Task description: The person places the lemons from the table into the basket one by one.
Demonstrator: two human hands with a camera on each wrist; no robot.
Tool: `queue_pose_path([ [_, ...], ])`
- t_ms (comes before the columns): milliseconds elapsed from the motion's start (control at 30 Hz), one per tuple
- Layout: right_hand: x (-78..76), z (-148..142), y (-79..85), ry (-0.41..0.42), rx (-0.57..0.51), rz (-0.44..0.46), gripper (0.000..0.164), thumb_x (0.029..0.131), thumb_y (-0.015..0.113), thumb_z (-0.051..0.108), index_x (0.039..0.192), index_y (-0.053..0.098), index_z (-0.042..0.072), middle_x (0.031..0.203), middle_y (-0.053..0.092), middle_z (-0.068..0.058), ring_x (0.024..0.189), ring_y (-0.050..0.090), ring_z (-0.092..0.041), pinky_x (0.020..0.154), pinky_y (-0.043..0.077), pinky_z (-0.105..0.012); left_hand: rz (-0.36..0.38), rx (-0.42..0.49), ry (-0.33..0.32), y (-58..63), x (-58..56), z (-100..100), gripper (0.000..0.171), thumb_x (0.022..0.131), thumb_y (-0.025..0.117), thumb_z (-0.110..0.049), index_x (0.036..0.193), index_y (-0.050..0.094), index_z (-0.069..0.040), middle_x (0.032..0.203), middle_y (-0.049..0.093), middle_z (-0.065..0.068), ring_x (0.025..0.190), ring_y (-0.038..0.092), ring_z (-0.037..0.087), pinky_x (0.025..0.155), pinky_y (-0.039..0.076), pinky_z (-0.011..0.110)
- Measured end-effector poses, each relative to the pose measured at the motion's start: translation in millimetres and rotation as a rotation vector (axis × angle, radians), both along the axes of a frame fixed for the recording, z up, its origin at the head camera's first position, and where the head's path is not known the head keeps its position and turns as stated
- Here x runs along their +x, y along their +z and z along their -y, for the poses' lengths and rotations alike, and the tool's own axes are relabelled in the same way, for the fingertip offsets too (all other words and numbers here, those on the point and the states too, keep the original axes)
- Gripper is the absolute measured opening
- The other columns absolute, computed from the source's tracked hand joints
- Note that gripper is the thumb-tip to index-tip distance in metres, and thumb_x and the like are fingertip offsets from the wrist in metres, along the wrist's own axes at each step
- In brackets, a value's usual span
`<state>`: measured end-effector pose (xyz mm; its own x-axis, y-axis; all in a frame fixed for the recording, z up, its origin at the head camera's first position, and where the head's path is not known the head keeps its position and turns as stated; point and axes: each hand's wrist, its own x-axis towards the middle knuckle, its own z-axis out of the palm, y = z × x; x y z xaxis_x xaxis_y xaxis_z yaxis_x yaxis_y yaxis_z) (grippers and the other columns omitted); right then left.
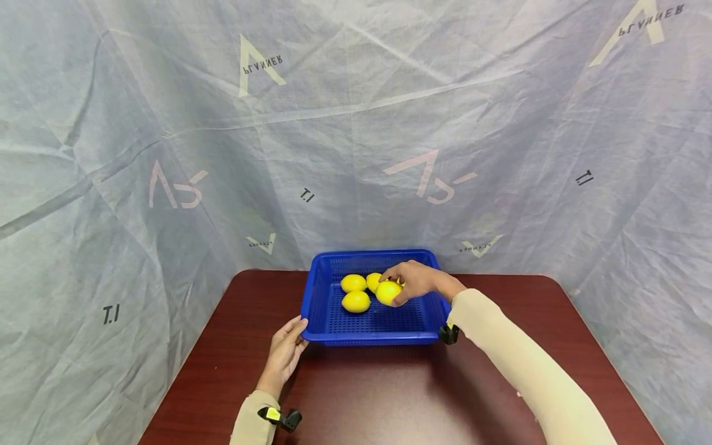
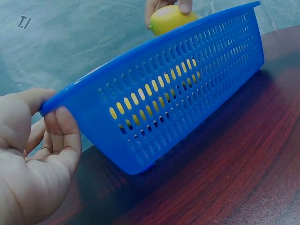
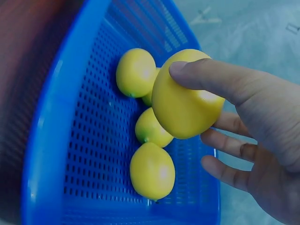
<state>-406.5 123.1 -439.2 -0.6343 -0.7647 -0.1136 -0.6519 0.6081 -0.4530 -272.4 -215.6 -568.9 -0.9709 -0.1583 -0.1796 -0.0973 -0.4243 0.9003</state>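
Note:
My right hand (image 1: pixel 418 277) pinches a yellow lemon (image 3: pixel 185 103) between thumb and fingers, holding it over a blue plastic basket (image 1: pixel 372 337). In the left wrist view this lemon (image 2: pixel 171 19) shows above the basket's rim. Several more lemons lie inside the basket, among them a front one (image 1: pixel 356 301) and one behind it (image 1: pixel 353 283). The held lemon and hand partly hide others in the head view. At the near left corner, my left hand (image 1: pixel 285 352) grips the basket's rim (image 2: pixel 61 96), thumb on top and fingers curled beneath.
The basket stands on a dark red-brown wooden table (image 1: pixel 367 395) with rounded far corners. Grey printed sheeting (image 1: pixel 356 154) hangs close behind the table and along both sides. Each sleeve carries a small black wrist camera, one at the left wrist (image 1: pixel 290 420).

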Motion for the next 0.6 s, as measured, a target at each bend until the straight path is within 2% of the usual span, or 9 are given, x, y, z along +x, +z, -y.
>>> queue_pose_path([
  [233,-16.4,7.7,-13.5,-0.054,0.032,0.028,0.063,0.085,0.086,0.025,0.142,0.061,0.013,0.136,0.064,-0.014,0.120,0.063,-0.030,0.088,0.057,-0.037,-0.011,0.008,0.005,0.7,0.9,-0.4,0.045,0.102,0.063,-0.011,0.140,0.050,0.009,0.101,0.067,0.001,0.086,0.061,0.009,0.077,0.053,0.022],
  [433,-24.0,12.5,-30.4,-0.118,0.079,0.055,0.065,0.082,0.089,0.023,0.141,0.062,0.013,0.137,0.061,-0.021,0.124,0.060,-0.034,0.092,0.056,-0.043,-0.007,0.009,0.004,0.9,0.9,-0.5,0.043,0.102,0.064,-0.012,0.138,0.052,0.008,0.100,0.066,0.000,0.085,0.061,0.009,0.077,0.053,0.022],
  [600,-28.2,16.9,-41.6,-0.140,0.140,0.049,0.065,0.081,0.089,0.023,0.140,0.062,0.019,0.138,0.061,-0.016,0.125,0.059,-0.030,0.097,0.054,-0.043,-0.011,0.006,0.000,1.3,1.2,-0.6,0.039,0.102,0.063,-0.012,0.136,0.053,0.006,0.099,0.066,-0.001,0.085,0.061,0.009,0.077,0.053,0.022],
])
